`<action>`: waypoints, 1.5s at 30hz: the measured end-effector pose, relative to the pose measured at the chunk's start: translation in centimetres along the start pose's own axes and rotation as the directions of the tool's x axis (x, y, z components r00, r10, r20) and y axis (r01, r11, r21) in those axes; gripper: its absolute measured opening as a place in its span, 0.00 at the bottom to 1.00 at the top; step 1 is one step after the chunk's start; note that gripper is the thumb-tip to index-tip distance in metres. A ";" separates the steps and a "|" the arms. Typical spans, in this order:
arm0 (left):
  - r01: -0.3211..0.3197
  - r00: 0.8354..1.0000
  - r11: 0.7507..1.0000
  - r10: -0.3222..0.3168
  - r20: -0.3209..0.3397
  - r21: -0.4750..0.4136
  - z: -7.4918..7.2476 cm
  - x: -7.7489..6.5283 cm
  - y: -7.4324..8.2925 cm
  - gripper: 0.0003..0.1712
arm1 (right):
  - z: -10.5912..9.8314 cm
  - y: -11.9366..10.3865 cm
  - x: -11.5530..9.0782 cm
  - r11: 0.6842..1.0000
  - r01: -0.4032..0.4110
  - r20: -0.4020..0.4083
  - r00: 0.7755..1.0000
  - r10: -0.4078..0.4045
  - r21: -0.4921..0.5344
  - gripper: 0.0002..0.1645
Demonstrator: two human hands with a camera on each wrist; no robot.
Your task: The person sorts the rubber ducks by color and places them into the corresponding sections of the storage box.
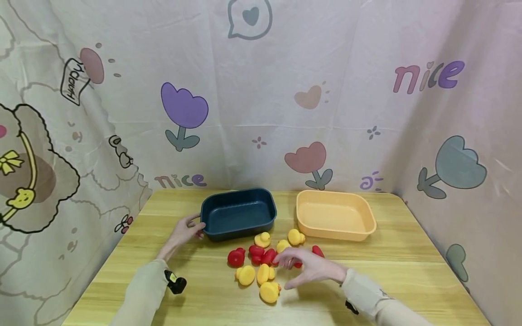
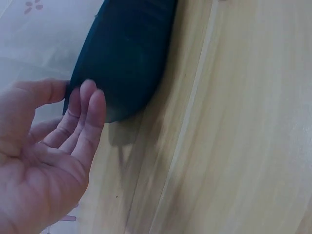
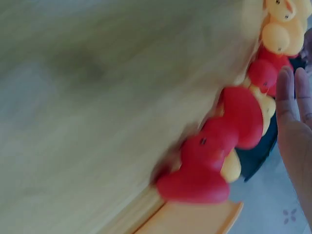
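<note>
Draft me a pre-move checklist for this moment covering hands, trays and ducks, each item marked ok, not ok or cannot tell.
1. Right hand free: ok, it holds nothing visible.
2. Left hand at the blue tray: ok, touching its left end.
3. Left hand pinching that tray's rim: cannot tell.
4. Blue tray and orange tray upright: ok.
5. Red ducks apart from yellow ducks: not ok, mingled.
6. Ducks fully visible in head view: not ok, right hand partly hides some.
</note>
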State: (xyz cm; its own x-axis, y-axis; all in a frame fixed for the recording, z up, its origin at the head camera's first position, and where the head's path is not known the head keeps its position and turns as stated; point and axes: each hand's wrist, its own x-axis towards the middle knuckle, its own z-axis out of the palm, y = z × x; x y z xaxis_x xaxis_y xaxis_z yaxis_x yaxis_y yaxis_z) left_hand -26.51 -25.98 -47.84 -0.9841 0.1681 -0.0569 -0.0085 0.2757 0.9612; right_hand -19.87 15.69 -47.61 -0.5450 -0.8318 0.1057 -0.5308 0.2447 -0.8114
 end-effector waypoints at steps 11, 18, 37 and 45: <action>-0.003 0.999 0.997 0.006 0.037 -0.080 0.2 0.1 -0.4 0.36 | 2.3 0.0 1.3 0.999 -0.031 0.118 0.993 0.028 0.027 0.30; 0.001 0.999 0.995 0.002 0.032 -0.104 0.4 0.0 -0.2 0.36 | 3.0 0.2 1.8 0.991 0.079 0.150 0.987 -0.062 -0.111 0.31; 0.005 1.000 0.994 -0.001 0.031 -0.105 0.6 -0.1 -0.1 0.36 | 3.2 0.0 2.0 0.978 0.052 0.170 0.985 -0.018 -0.202 0.28; 0.000 0.999 0.993 0.005 0.042 -0.115 0.6 -0.1 -0.2 0.37 | 3.0 0.2 1.6 0.984 0.083 0.140 0.988 -0.061 -0.157 0.27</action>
State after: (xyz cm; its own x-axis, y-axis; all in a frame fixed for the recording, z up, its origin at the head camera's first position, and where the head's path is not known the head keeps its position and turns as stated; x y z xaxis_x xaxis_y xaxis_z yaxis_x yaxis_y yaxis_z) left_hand -26.34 -25.52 -48.18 -0.9759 0.2087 -0.0633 -0.0287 0.1645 0.9860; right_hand -18.94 12.90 -49.27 -0.4151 -0.9068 0.0738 -0.6693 0.2495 -0.6998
